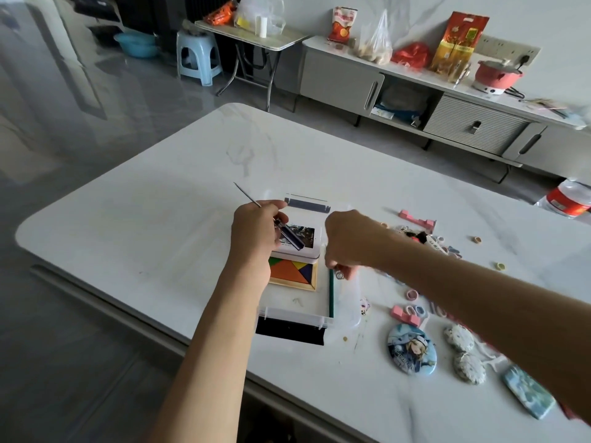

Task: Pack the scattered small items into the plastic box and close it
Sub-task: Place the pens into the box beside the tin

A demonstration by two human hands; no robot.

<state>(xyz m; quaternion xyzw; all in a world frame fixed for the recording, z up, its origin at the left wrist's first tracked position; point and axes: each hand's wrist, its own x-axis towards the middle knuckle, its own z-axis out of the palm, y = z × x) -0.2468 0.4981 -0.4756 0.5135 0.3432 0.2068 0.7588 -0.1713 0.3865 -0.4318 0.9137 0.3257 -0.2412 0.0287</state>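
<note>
Two grips are working above the desk [144,225], and the plastic box [294,316] is sitting open directly beneath them. A tangram puzzle [292,271] and a green pencil [331,289] are lying flat inside it. The round badge [412,348] and hair ties [412,295] are waiting well off to my right, so my right arm is the nearer one for them. My left grip [256,231] is holding a screwdriver [287,233], its long axis running from the far-left tip back to the handle over the box. My right grip [348,244] is pinching a small metal ring [339,275] just beside the pencil, low over the box.
</note>
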